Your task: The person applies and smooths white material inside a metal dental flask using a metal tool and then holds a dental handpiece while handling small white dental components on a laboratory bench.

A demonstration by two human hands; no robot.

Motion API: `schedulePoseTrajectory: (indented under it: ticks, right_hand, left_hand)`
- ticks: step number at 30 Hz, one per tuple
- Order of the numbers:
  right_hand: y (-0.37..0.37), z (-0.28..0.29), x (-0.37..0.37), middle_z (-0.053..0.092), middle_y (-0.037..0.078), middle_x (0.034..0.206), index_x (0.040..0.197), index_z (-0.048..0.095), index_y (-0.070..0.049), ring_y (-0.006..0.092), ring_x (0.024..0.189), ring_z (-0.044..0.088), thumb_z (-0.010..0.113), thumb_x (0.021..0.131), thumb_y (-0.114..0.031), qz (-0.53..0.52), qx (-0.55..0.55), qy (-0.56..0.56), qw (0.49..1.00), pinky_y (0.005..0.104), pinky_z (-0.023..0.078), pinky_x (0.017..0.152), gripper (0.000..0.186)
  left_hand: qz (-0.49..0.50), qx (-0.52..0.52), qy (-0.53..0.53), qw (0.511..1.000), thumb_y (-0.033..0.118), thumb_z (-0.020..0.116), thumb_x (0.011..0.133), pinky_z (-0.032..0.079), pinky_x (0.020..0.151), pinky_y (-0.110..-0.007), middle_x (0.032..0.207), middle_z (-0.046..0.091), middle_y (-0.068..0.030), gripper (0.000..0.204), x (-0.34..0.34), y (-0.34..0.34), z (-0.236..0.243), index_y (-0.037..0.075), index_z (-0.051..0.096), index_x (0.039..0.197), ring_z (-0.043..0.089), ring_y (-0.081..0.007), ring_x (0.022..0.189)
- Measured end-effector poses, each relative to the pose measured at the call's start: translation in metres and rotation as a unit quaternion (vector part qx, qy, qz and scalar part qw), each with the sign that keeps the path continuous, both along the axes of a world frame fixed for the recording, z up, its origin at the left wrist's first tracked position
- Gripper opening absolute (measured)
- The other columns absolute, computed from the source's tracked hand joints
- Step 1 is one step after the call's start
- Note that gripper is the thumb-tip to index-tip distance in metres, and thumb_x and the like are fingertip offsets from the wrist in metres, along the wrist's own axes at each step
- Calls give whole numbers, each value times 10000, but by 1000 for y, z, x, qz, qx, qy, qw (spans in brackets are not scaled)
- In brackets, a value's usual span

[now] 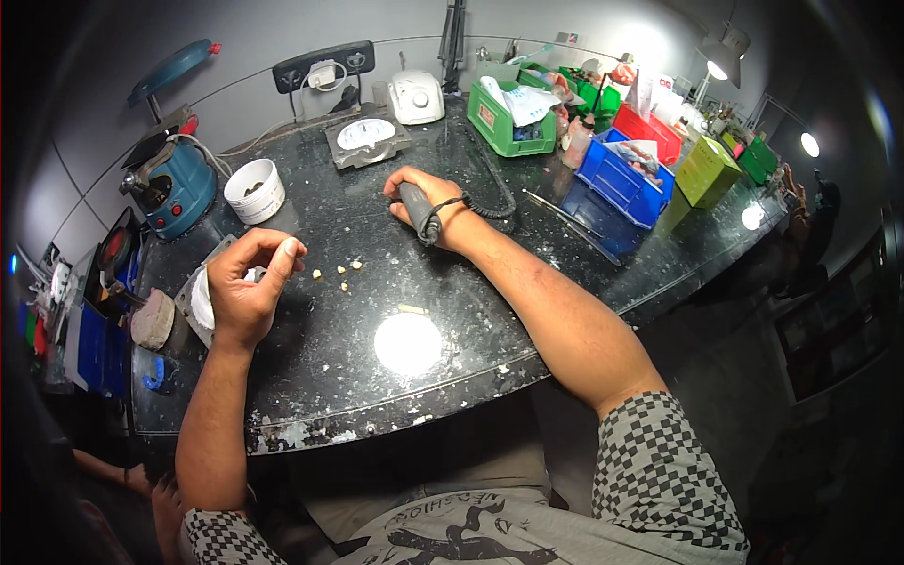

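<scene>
My right hand (435,205) is wrapped round a dark grey handpiece (415,209) of a rotary tool, held above the black worktop (490,311). From its rear end a black coiled cord (502,179) loops past my wrist. Nearer and to the left, my left hand (243,292) is closed, thumb tip against the forefinger; whatever sits in that pinch is too small or hidden to name. Several small cream tooth-like pieces (342,270) lie between my hands. Partly covered by my left hand is a white cloth-like thing (201,298).
A white tub (254,191) and teal bench machine (169,188) stand at left. Behind are a metal-framed white plate (367,137) and white control box (415,97). Green (508,122) and blue bins (623,184) stand right, near thin metal tools (565,215). Another person's hand (167,499) shows lower left.
</scene>
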State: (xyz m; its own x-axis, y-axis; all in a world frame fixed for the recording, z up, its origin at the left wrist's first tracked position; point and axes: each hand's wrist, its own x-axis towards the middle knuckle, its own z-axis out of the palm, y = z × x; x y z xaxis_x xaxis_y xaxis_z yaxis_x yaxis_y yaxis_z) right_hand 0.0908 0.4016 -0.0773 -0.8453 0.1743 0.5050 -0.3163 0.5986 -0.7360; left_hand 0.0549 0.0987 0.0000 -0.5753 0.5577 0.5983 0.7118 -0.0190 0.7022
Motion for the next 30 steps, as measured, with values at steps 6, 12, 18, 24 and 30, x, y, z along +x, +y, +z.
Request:
schedulePoseTrajectory:
  ticks: [6,12,18,24,30]
  right_hand:
    - [-5,7,11,648,53,881,1071,668,-137,158,777,609,753,863,3,-22,-11,-28,999,325,543,703,265]
    - [-5,4,6,648,38,841,1077,665,-129,143,748,600,724,866,28,-5,-28,-6,1000,306,536,684,269]
    - [-5,5,9,654,61,832,1083,655,-146,180,752,618,744,878,-38,-13,-5,4,1000,345,539,696,249]
    - [1,3,7,711,96,975,1144,642,-147,240,911,694,762,905,-102,-25,10,-43,999,378,558,829,270]
    - [1,-1,-2,701,72,927,1053,677,-144,212,879,701,779,868,-81,-31,1,-15,999,352,566,779,221]
  left_hand:
    - [1,-1,4,1000,121,686,1010,524,690,-246,839,737,-46,155,1,0,0,1,721,919,683,-99,737]
    - [11,5,-6,1000,118,676,1016,526,691,-252,839,735,-50,165,-2,-1,-1,-5,711,913,680,-102,737]
    - [4,-2,1,1000,129,669,1021,523,687,-251,836,730,-46,171,-2,0,-1,-4,710,921,676,-101,734]
    - [10,-6,-14,1000,94,689,1000,544,711,-243,837,735,-32,126,-2,3,0,9,731,917,701,-100,752]
    - [7,1,-3,1000,127,678,1020,536,730,-251,868,742,-43,146,-5,-3,-4,11,724,943,682,-99,779]
